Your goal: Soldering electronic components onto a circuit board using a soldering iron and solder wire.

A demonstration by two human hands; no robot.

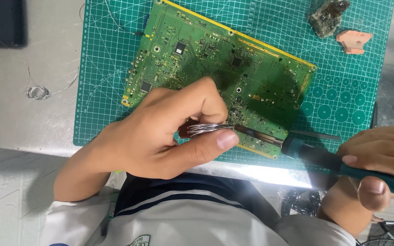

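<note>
Holding: left hand (160, 132) fingers pinched on silver solder coil (206, 129)
Right hand (379, 159): closed around teal iron (324, 157)
Board (215, 68): green, on mat (106, 68)

A green cutting mat (106, 68) with white grid lines lay on the grey surface (19, 114). Near the mat's far right corner sat a lumpy grey-brown chunk (327, 18). Just beside it was a small flat pinkish piece (354, 41). On the surface to the left of the mat lay a little coil of thin silver wire (37, 92) with loose ends. A dark thing (1, 23) filled the far left corner, too cut off to tell what it was.
</note>
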